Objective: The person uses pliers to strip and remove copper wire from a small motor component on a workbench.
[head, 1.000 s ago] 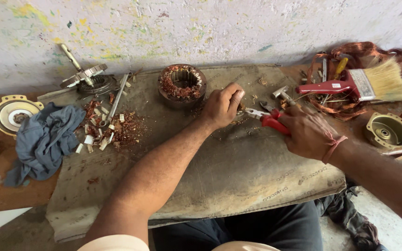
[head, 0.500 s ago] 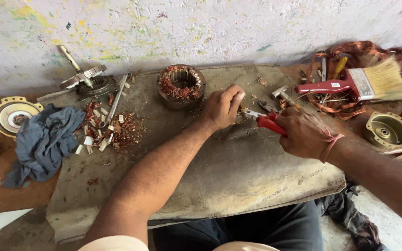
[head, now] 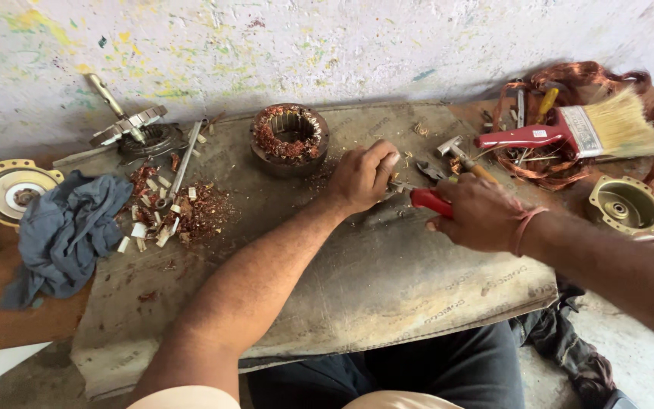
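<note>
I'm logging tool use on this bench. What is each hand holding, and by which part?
The right hand grips red-handled pliers by the handles. The left hand is closed at the pliers' nose; what it pinches cannot be told.

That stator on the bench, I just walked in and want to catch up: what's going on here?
A person sits at a cloth-covered bench. The right hand grips red-handled pliers, whose tip meets the closed left hand; what the left hand pinches is hidden. The copper-wound stator stands untouched just beyond the left hand. A paintbrush lies on loose copper wire to the right.
</note>
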